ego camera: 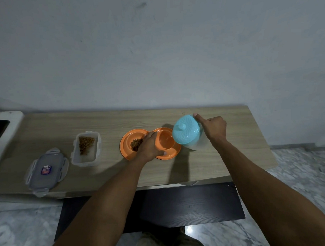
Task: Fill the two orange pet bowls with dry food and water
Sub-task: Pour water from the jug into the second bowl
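An orange double pet bowl (pixel 126 142) lies on the wooden table. Its left bowl holds a small heap of brown dry food (pixel 135 143); its right bowl (pixel 166 141) has water in it. My left hand (pixel 149 147) grips the middle of the dish, thumb on its near rim. My right hand (pixel 213 128) holds a jug with a turquoise lid (pixel 186 130), tipped left over the right bowl.
A clear plastic container (pixel 85 149) with dry food stands left of the dish. Its grey clip lid (pixel 46 170) lies near the table's front left edge. A white appliance (pixel 3 132) is at the far left. A wall stands behind the table.
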